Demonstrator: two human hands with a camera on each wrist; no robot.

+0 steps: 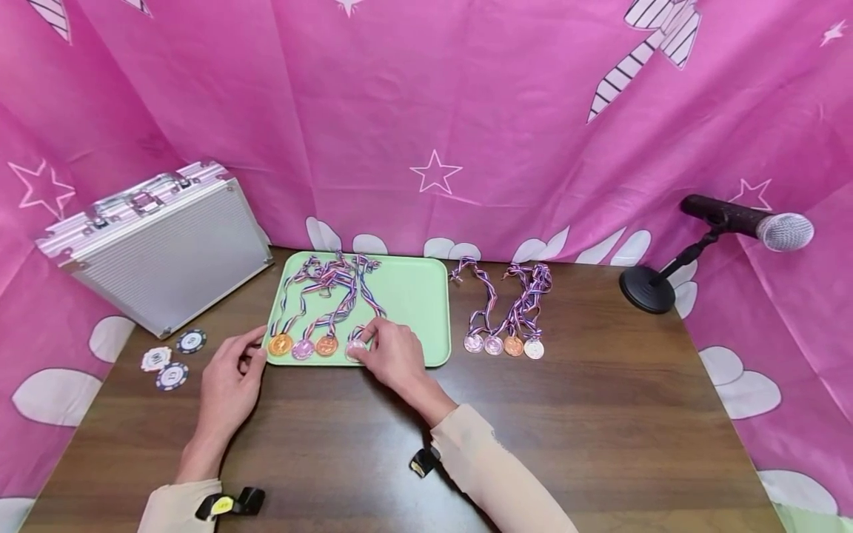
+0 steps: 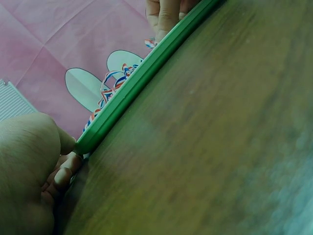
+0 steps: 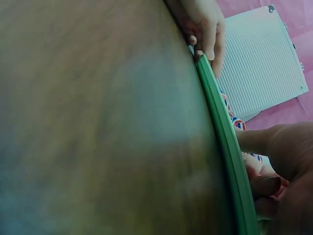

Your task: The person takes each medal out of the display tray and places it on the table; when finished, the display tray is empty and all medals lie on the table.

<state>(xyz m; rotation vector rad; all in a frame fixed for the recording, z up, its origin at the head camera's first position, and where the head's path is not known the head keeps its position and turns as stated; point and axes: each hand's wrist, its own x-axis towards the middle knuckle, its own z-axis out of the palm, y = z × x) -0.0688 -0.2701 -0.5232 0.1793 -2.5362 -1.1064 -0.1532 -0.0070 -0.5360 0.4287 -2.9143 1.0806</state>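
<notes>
A light green tray point(image 1: 416, 311) lies on the wooden table, holding several medals with red, white and blue ribbons. My left hand point(image 1: 229, 381) grips the tray's left front corner, thumb at the rim and fingers curled beside it in the left wrist view. Over the tray's front part, my right hand point(image 1: 398, 355) pinches a pinkish silver medal point(image 1: 354, 346) near the front rim. Left of it in a row are a gold medal point(image 1: 281, 344), a silver medal point(image 1: 303, 349) and a bronze medal point(image 1: 327, 346). Their ribbons point(image 1: 333, 277) run in tangles toward the back rim.
Right of the tray lie several more medals point(image 1: 513, 346) with bunched ribbons point(image 1: 529, 292). A silver case point(image 1: 180, 255) stands at the back left, with three poker chips point(image 1: 172, 376) before it. A microphone point(image 1: 740, 218) on a stand is at the back right, before a pink curtain point(image 1: 373, 133).
</notes>
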